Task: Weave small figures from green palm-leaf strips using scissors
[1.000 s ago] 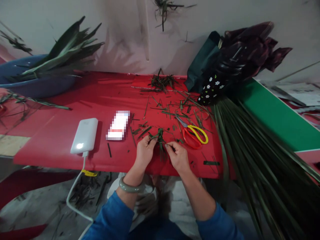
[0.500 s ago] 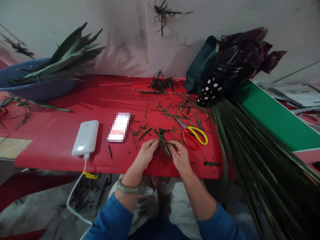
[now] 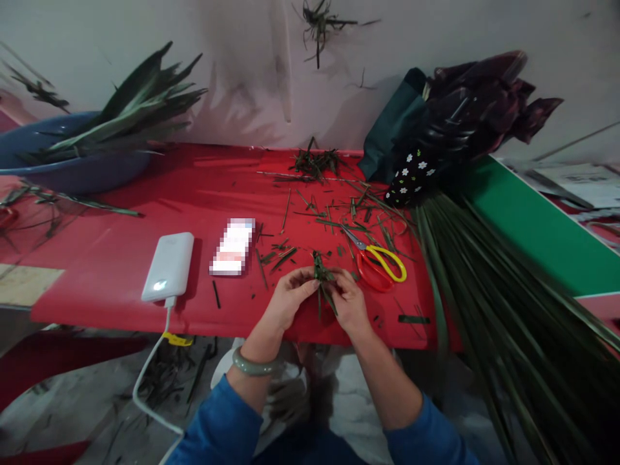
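Between my two hands, over the near part of the red table (image 3: 194,194), is a small piece woven from green leaf strips (image 3: 321,271). My left hand (image 3: 290,297) pinches it from the left with the thumb on its front. From the right, the fingers of my right hand (image 3: 351,302) close on its other side. Loose strip ends hang down between the hands. Just beyond my right hand lie scissors (image 3: 382,265) with one red and one yellow handle. Cut leaf scraps (image 3: 281,257) are scattered past my fingers.
A white power bank (image 3: 168,266) with a cable and a phone (image 3: 233,247) lie on the left. A blue basin (image 3: 87,171) holds broad leaves. Long leaf strips (image 3: 475,284) spread over the right edge, below dark bags (image 3: 465,110). A pile of leaf pieces (image 3: 314,161) sits by the wall.
My hands have come closer together around the leaf piece. The piece has turned, with its strip ends now hanging toward me. The view has shifted slightly.
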Motion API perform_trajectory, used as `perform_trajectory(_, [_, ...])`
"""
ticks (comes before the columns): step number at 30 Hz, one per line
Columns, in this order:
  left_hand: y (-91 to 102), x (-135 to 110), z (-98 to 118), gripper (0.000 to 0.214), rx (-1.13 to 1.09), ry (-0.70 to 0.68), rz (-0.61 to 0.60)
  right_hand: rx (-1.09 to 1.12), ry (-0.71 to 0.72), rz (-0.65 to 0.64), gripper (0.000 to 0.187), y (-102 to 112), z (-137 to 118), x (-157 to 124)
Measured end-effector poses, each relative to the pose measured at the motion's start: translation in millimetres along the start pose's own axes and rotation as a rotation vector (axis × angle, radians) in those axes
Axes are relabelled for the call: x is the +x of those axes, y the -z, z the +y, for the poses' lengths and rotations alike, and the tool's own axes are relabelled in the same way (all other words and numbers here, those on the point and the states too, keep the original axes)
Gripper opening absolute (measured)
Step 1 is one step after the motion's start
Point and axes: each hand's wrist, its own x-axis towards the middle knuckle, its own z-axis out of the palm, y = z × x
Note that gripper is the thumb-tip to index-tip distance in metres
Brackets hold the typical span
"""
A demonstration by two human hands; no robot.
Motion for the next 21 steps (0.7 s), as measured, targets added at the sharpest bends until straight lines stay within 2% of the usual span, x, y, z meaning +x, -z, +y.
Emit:
perform_trajectory(4, [-2.2,2,-2,0.022,0.024,-0.071,0.15,0.021,-0.044,0.099,0.019,2,-2,-4])
perform_trajectory(6, [-2.2,2,-3,0.025,0.083,-0.105,0.201,0.034,-0.052,0.086,0.02,3,-5,-7])
perform_trajectory(10, [-1.1,0,-6,0.028,0.259,-0.155,0.181,-0.105,0.028,-0.05,0.016,1,-10,-10])
perform_trajectory(13, [-0.2,-2,-6,0.029,0.429,-0.234,0.157,-0.156,0.032,-0.084,0.012,0,-9,-10])
perform_trajectory(15, [0.0,-4,-5,0.027,0.513,-0.334,0.19,-0.085,-0.044,-0.044,0.013,0,-6,-9])
perform_trajectory(18, [-0.6,-7,-2,0.014,0.584,-0.462,0.287,0.09,-0.166,0.093,0.017,0,-1,-9])
perform_trajectory(19, [-1.2,-8,-2,0.01,0.601,-0.47,0.28,0.134,-0.181,0.133,0.018,1,-1,-9])
perform_trajectory(21, [-3.2,-8,-1,0.011,0.628,-0.441,0.186,0.155,-0.164,0.167,0.018,1,-1,-9])
